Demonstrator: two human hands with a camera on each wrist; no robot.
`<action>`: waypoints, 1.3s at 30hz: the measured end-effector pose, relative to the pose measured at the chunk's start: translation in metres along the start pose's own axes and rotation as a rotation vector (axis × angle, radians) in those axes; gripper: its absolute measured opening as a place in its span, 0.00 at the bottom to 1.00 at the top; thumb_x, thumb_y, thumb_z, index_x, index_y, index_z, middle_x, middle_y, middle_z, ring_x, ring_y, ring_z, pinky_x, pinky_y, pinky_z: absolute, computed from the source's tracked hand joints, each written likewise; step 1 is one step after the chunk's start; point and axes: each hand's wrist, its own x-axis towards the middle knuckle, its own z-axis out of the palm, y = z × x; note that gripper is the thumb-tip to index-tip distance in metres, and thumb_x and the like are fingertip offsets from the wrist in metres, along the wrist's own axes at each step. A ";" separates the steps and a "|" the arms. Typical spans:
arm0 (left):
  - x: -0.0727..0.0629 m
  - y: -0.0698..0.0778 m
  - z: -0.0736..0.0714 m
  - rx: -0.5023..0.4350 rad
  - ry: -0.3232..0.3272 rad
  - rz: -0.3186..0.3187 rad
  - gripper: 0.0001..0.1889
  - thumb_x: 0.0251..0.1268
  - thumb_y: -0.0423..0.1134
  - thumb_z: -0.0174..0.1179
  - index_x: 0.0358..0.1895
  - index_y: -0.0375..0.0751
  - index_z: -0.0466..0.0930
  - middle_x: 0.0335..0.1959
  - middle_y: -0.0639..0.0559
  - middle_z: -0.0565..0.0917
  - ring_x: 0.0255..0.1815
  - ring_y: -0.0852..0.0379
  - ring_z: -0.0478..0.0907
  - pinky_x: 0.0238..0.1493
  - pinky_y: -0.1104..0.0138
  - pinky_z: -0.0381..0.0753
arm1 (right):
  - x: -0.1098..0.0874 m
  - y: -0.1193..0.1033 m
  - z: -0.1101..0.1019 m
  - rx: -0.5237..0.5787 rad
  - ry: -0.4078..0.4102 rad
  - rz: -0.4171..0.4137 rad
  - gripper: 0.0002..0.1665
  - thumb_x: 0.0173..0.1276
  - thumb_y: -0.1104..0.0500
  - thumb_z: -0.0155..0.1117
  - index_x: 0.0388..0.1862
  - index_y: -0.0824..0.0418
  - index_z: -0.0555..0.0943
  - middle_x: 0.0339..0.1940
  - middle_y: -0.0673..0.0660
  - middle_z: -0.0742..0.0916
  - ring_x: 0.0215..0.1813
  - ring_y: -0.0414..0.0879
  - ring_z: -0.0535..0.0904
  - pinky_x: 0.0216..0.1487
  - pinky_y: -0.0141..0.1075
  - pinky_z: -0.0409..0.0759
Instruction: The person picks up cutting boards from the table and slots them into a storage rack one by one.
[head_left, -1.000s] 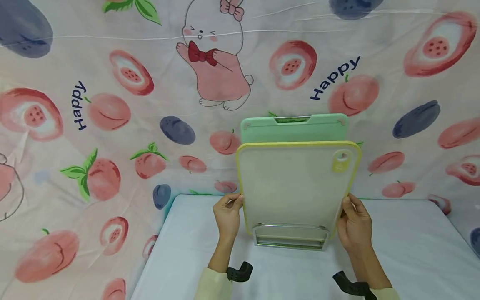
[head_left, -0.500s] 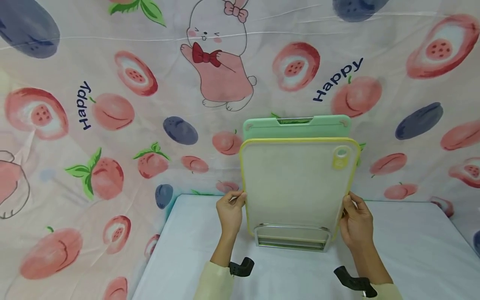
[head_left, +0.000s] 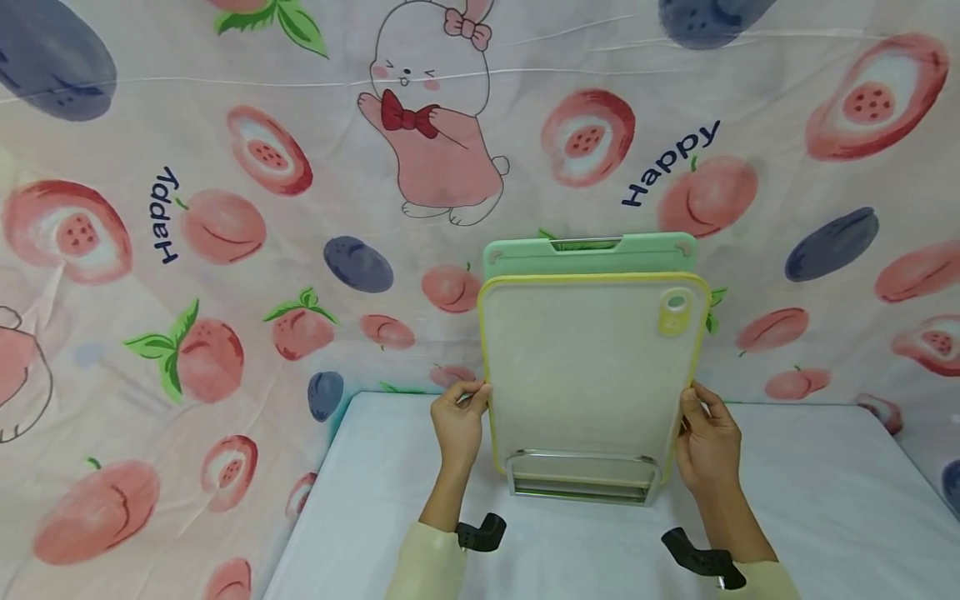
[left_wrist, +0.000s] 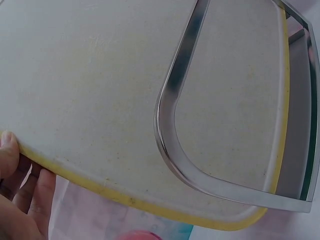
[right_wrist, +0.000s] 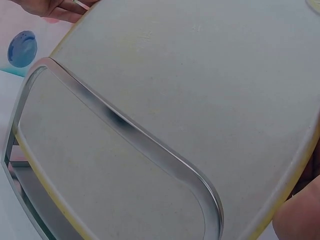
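Observation:
A pale cutting board [head_left: 585, 367] with a yellow rim stands nearly upright in a metal rack [head_left: 581, 492], behind the rack's front bar. In the left wrist view the board's lower edge [left_wrist: 280, 150] sits inside the metal frame, apart from its base. My left hand [head_left: 457, 421] pinches the board's left edge between thumb and fingers. On the opposite edge my right hand [head_left: 708, 442] grips with the thumb in front; its other fingers are partly hidden behind the board. Behind it stands a green cutting board [head_left: 592, 257], of which only the top strip shows.
The rack stands on a white-covered table [head_left: 795, 483]. A fruit-printed cloth [head_left: 300, 225] hangs behind and to the left of the table. Each wrist wears a black mount [head_left: 482, 533].
The yellow-rimmed board's top edge has tilted back and its right side has swung slightly left, covering a bit more of the green board. Both hands keep their hold.

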 end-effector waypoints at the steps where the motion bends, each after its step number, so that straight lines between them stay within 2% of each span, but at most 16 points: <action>1: 0.000 0.004 0.001 0.001 -0.003 -0.011 0.06 0.55 0.23 0.66 0.33 0.19 0.81 0.32 0.32 0.83 0.32 0.49 0.83 0.37 0.62 0.83 | 0.000 0.000 0.000 -0.002 0.003 -0.001 0.13 0.69 0.72 0.52 0.43 0.67 0.84 0.40 0.58 0.84 0.41 0.45 0.81 0.40 0.31 0.79; 5: -0.003 0.021 0.003 0.008 -0.015 -0.018 0.05 0.55 0.21 0.64 0.32 0.17 0.80 0.32 0.32 0.82 0.33 0.46 0.83 0.38 0.62 0.83 | 0.002 0.000 0.000 -0.019 -0.001 -0.007 0.13 0.69 0.71 0.53 0.44 0.67 0.84 0.40 0.58 0.84 0.41 0.45 0.81 0.41 0.31 0.79; 9: -0.004 0.021 0.003 0.027 -0.004 -0.004 0.05 0.55 0.20 0.64 0.32 0.17 0.80 0.32 0.32 0.83 0.33 0.46 0.83 0.37 0.63 0.83 | 0.002 0.001 -0.001 -0.023 -0.011 0.003 0.13 0.69 0.71 0.52 0.42 0.66 0.84 0.39 0.57 0.84 0.40 0.44 0.81 0.40 0.30 0.80; 16: 0.003 -0.005 0.000 0.032 0.006 -0.001 0.05 0.56 0.21 0.64 0.32 0.18 0.81 0.33 0.31 0.82 0.34 0.42 0.83 0.36 0.63 0.83 | 0.003 0.002 0.000 -0.058 0.030 0.008 0.13 0.69 0.71 0.53 0.42 0.64 0.85 0.36 0.56 0.84 0.37 0.43 0.81 0.37 0.30 0.80; 21: 0.004 -0.008 0.001 0.040 0.032 -0.008 0.06 0.55 0.24 0.66 0.32 0.21 0.82 0.33 0.33 0.83 0.34 0.45 0.84 0.36 0.65 0.83 | 0.007 0.003 0.003 -0.108 0.069 0.006 0.12 0.68 0.70 0.56 0.42 0.63 0.85 0.34 0.55 0.85 0.35 0.42 0.80 0.34 0.29 0.79; 24: 0.004 -0.007 0.003 0.061 0.054 -0.008 0.06 0.55 0.26 0.67 0.32 0.24 0.83 0.33 0.36 0.84 0.33 0.49 0.84 0.36 0.67 0.83 | 0.009 0.003 0.002 -0.193 0.092 -0.034 0.11 0.67 0.70 0.58 0.44 0.64 0.85 0.31 0.54 0.83 0.33 0.41 0.79 0.32 0.29 0.78; 27: 0.002 -0.006 0.006 0.092 0.074 0.005 0.06 0.56 0.27 0.67 0.33 0.26 0.83 0.32 0.38 0.84 0.33 0.52 0.83 0.34 0.70 0.82 | 0.007 0.001 0.001 -0.333 0.124 -0.068 0.13 0.65 0.69 0.61 0.48 0.64 0.84 0.29 0.51 0.81 0.32 0.40 0.76 0.31 0.27 0.76; 31: -0.003 -0.005 0.007 0.150 0.074 0.040 0.06 0.59 0.30 0.66 0.35 0.28 0.84 0.32 0.40 0.85 0.34 0.52 0.82 0.35 0.71 0.80 | -0.001 -0.008 -0.001 -0.620 0.114 -0.084 0.17 0.67 0.66 0.62 0.54 0.62 0.81 0.33 0.48 0.81 0.37 0.38 0.75 0.38 0.24 0.74; 35: -0.009 0.000 0.006 0.252 0.037 0.104 0.08 0.64 0.33 0.62 0.40 0.30 0.84 0.33 0.43 0.85 0.34 0.51 0.81 0.37 0.67 0.81 | -0.010 -0.019 -0.001 -0.979 0.020 -0.162 0.20 0.70 0.64 0.59 0.60 0.58 0.78 0.43 0.44 0.83 0.46 0.33 0.76 0.43 0.21 0.72; 38: -0.013 0.006 0.005 0.322 -0.012 0.147 0.10 0.66 0.32 0.60 0.45 0.30 0.83 0.38 0.43 0.85 0.38 0.50 0.81 0.40 0.61 0.82 | -0.015 -0.025 -0.001 -1.166 -0.075 -0.233 0.22 0.72 0.62 0.58 0.64 0.56 0.75 0.49 0.45 0.83 0.50 0.30 0.74 0.43 0.20 0.70; 39: -0.014 0.009 0.005 0.343 -0.034 0.156 0.11 0.66 0.32 0.60 0.47 0.29 0.81 0.40 0.42 0.84 0.39 0.49 0.81 0.42 0.59 0.82 | -0.017 -0.026 -0.001 -1.198 -0.107 -0.248 0.23 0.72 0.61 0.58 0.65 0.56 0.74 0.50 0.48 0.82 0.51 0.29 0.73 0.43 0.21 0.69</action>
